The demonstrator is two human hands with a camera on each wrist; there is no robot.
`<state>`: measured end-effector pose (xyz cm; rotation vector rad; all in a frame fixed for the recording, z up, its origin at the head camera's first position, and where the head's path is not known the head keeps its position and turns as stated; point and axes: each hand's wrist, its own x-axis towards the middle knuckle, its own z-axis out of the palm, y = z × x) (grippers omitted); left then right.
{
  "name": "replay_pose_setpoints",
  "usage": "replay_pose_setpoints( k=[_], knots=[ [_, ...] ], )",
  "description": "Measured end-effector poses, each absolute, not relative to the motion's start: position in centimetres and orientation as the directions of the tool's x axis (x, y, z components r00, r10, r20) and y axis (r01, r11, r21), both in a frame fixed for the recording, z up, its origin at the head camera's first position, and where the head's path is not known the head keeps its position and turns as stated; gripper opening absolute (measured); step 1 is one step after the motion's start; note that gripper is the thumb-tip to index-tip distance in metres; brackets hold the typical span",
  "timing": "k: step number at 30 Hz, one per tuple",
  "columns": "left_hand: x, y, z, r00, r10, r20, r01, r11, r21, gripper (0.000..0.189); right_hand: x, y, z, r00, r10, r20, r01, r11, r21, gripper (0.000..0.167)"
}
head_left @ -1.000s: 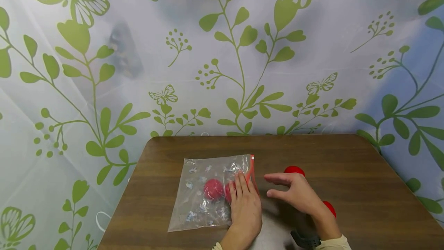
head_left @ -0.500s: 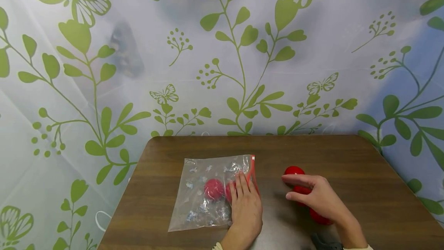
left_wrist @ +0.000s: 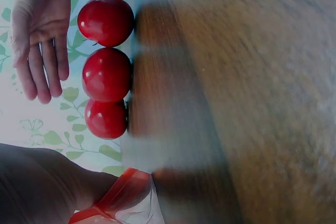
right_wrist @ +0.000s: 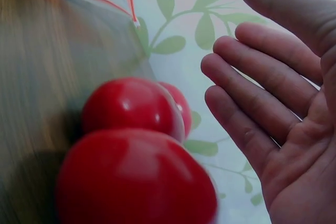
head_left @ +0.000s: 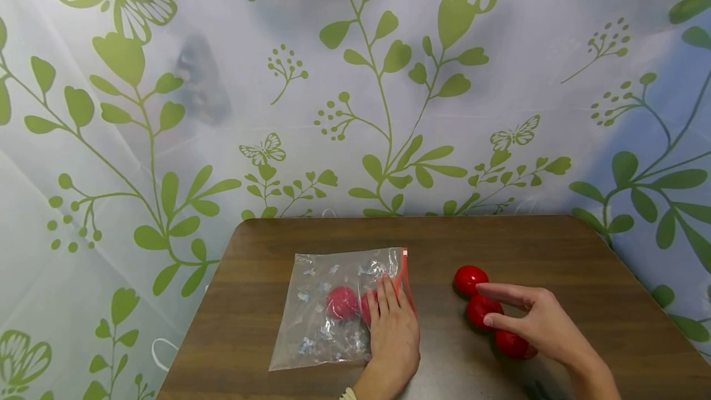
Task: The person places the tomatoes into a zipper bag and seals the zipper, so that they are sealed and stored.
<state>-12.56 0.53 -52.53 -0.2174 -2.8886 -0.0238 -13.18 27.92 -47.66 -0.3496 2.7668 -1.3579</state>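
A clear zip bag (head_left: 305, 326) with a red-orange zip edge lies on the table, its opening to the right. Inside it are two red tomatoes (head_left: 341, 303), one partly covered by my left hand (head_left: 393, 338). That hand rests on the bag near the zip edge with its fingers straight. Three more tomatoes (head_left: 484, 311) stand in a slanting row to the right. My right hand (head_left: 547, 323) hovers just above and beside them, thumb and fingers apart, palm bare. In the right wrist view, the nearest tomato (right_wrist: 136, 179) sits beside the straight fingers (right_wrist: 244, 127).
The wooden table (head_left: 433, 233) runs back to a hanging cloth (head_left: 355, 79) printed with green leaves and butterflies. A white loop (head_left: 161, 354) hangs off the table's left side. The bag's film carries small pale blue prints.
My right hand has moved rightward from near the bag's opening to the row of tomatoes, uncovering all three. My left hand and the bag stay put.
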Motion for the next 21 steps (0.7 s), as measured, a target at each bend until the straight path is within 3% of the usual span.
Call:
replay_pose_setpoints(
  k=[10, 21],
  knots=[
    [-12.5, 0.5, -52.6, -0.963, 0.145, 0.228, 0.147, 0.989, -0.008, 0.082, -12.8, 30.0, -47.6, -0.972, -0.225, 0.066, -0.186, 0.570, -0.800, 0.050],
    [-12.5, 0.5, -52.5, -0.956, 0.154, 0.251, 0.157, 0.988, -0.008, 0.058, -11.9, 32.2, -48.7, -0.966, -0.238, 0.102, -0.220, 0.549, -0.807, 0.049]
  ],
)
